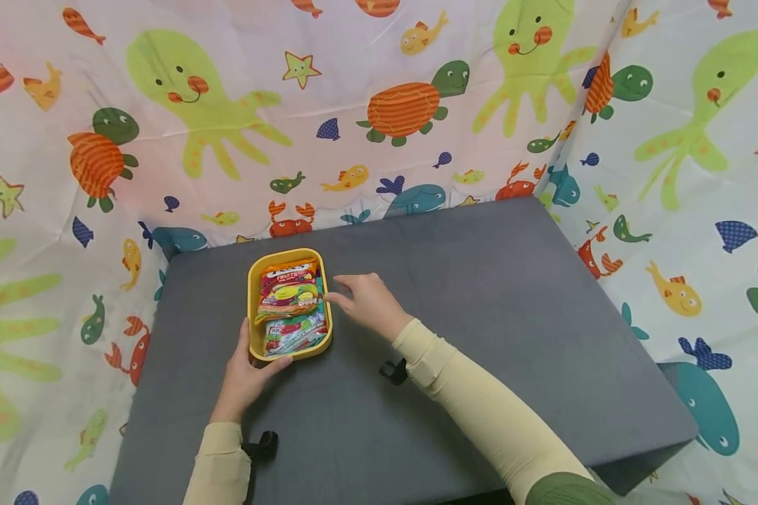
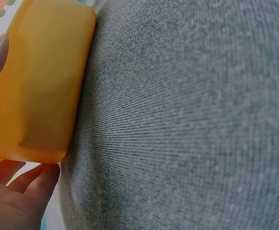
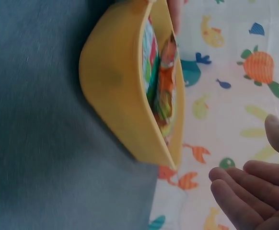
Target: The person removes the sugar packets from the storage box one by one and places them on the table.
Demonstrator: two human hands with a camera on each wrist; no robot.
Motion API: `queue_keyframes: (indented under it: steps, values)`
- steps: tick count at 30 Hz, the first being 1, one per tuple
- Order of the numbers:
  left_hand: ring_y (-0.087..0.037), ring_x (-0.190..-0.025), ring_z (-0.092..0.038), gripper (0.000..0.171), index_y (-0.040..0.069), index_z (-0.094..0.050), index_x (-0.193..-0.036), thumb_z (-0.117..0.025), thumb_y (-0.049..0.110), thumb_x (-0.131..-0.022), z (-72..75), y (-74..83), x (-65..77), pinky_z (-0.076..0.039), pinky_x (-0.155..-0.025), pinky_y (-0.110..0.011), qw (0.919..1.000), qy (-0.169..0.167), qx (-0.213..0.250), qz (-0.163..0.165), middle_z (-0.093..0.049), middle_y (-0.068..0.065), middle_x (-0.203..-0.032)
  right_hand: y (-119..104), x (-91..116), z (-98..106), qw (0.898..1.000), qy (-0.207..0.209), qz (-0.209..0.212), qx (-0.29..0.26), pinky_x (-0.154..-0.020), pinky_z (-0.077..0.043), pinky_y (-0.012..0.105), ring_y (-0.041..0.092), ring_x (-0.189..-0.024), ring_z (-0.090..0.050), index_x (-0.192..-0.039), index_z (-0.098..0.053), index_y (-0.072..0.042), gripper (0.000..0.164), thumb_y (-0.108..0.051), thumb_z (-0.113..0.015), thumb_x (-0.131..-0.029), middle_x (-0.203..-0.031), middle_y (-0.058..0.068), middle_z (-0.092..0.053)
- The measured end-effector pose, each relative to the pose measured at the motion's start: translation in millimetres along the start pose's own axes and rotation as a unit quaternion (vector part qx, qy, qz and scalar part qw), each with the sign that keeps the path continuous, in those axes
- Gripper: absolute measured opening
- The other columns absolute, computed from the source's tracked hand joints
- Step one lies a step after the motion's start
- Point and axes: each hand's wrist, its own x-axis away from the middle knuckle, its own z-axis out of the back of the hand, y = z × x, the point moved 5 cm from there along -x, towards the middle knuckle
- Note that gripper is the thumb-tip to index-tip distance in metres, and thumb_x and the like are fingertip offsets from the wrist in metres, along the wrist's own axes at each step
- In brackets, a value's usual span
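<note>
"FRUITS" stands on the upper packet (image 1: 288, 289); other print is unclear.

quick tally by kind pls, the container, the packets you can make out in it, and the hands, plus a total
Yellow container: 1
Packets: 2 plainly visible, the "FRUITS" packet and the green-and-white packet; any beneath are hidden
Hands: 2, left hand and right hand
Total: 5

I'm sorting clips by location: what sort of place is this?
Probably a makeshift indoor booth for tabletop work: sheets printed with sea animals hang on three sides of a gray table, which bears a yellow container of packets.
</note>
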Motion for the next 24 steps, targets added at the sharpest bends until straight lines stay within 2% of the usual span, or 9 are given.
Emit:
queue_keyframes:
  steps: [3, 6, 8, 10, 14, 19, 24]
  values:
    - [-0.034, -0.152, -0.029, 0.123, 0.035, 0.012, -0.161, -0.078, 0.058, -0.081, 0.6, 0.6, -0.8, -0.032, -0.118, -0.056, 1.0000, -0.002, 0.000, 0.004, -0.017, -0.008, -0.169, -2.9, -9.0, -10.7, 1.000, -0.009, -0.015, -0.016, -0.085, -0.060, 0.029, 0.014, -0.094, -0.071, -0.134, -0.066, -0.005, 0.055, -0.043, -0.069, -0.095, -0.118, 0.010, -0.074]
    - [-0.034, -0.152, -0.028, 0.122, 0.037, 0.013, -0.160, -0.078, 0.058, -0.081, 0.8, 1.2, -1.6, -0.031, -0.119, -0.056, 1.0000, -0.005, -0.001, 0.007, -0.015, -0.008, -0.169, -7.0, -14.8, -19.1, 1.000, -0.015, -0.010, -0.024, -0.066, -0.055, 0.020, 0.010, -0.072, -0.064, -0.128, -0.069, -0.005, 0.049, -0.041, -0.069, -0.095, -0.092, 0.008, -0.075]
    - [-0.035, -0.152, -0.029, 0.121, 0.038, 0.013, -0.160, -0.078, 0.057, -0.082, 1.0, 1.1, -1.3, -0.032, -0.118, -0.057, 1.0000, -0.005, 0.002, 0.003, -0.016, -0.008, -0.169, -10.0, -17.3, -24.3, 1.000, -0.017, -0.008, -0.025, -0.056, -0.046, 0.020, 0.010, -0.061, -0.056, -0.125, -0.070, -0.004, 0.046, -0.039, -0.069, -0.096, -0.078, 0.007, -0.070]
    - [-0.035, -0.151, -0.030, 0.122, 0.037, 0.013, -0.160, -0.078, 0.057, -0.082, 1.4, 0.2, -0.9, -0.032, -0.118, -0.057, 1.0000, -0.004, 0.002, 0.001, -0.015, -0.009, -0.169, -13.1, -19.2, -29.0, 1.000, -0.021, -0.011, -0.019, -0.055, -0.044, 0.022, 0.010, -0.058, -0.053, -0.126, -0.069, -0.003, 0.047, -0.040, -0.067, -0.097, -0.078, 0.007, -0.070]
    - [-0.035, -0.151, -0.031, 0.121, 0.037, 0.013, -0.160, -0.078, 0.055, -0.082, 0.9, -1.3, -0.8, -0.033, -0.118, -0.057, 1.0000, -0.002, 0.001, -0.003, -0.016, -0.010, -0.169, -16.1, -23.6, -36.9, 0.999, -0.022, -0.036, -0.023, -0.064, -0.053, 0.023, 0.009, -0.067, -0.062, -0.134, -0.065, -0.001, 0.055, -0.042, -0.066, -0.098, -0.106, 0.012, -0.076]
    - [-0.035, -0.151, -0.031, 0.120, 0.040, 0.013, -0.159, -0.078, 0.054, -0.083, -0.5, -0.7, -1.0, -0.032, -0.118, -0.057, 1.0000, -0.005, 0.006, -0.001, -0.016, -0.009, -0.169, -16.5, -30.2, -46.1, 0.997, -0.028, -0.067, -0.040, -0.060, -0.053, 0.022, 0.010, -0.062, -0.061, -0.135, -0.064, -0.003, 0.054, -0.041, -0.067, -0.097, -0.097, 0.009, -0.076]
    - [-0.035, -0.151, -0.030, 0.121, 0.034, 0.010, -0.162, -0.079, 0.054, -0.083, -0.3, -1.0, -0.5, -0.031, -0.118, -0.057, 0.9999, 0.000, 0.011, -0.001, -0.016, -0.009, -0.169, -16.2, -38.6, -56.9, 0.995, -0.030, -0.084, -0.039, -0.070, -0.058, 0.023, 0.006, -0.070, -0.063, -0.128, -0.068, -0.004, 0.048, -0.039, -0.069, -0.096, -0.102, 0.005, -0.076]
